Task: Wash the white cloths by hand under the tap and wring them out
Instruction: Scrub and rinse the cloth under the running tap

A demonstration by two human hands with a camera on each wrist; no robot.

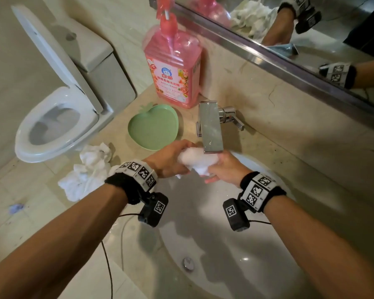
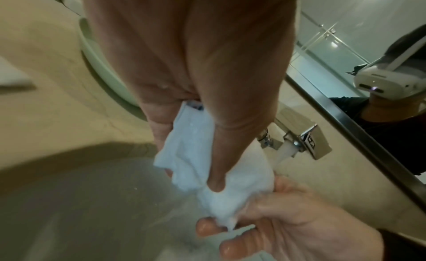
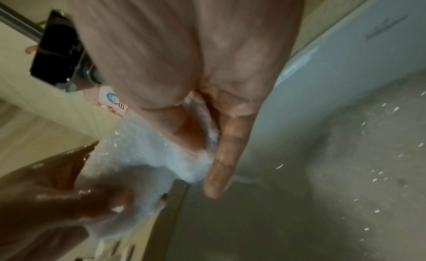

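A wet white cloth (image 1: 198, 160) is bunched between both hands just under the chrome tap (image 1: 211, 126), over the back rim of the white sink (image 1: 235, 255). My left hand (image 1: 171, 161) grips its left end, with the cloth (image 2: 191, 148) pinched between thumb and fingers. My right hand (image 1: 224, 167) grips the right end, fingers curled round the cloth (image 3: 147, 166). Water (image 2: 284, 152) runs from the spout onto the cloth. More white cloths (image 1: 89, 171) lie crumpled on the counter to the left.
A green heart-shaped dish (image 1: 153, 126) and a pink detergent bottle (image 1: 173, 70) stand behind the left hand. The toilet (image 1: 58, 117) is beyond the counter's left edge. A mirror (image 1: 311, 29) runs along the back wall. The sink drain (image 1: 188, 263) is near me.
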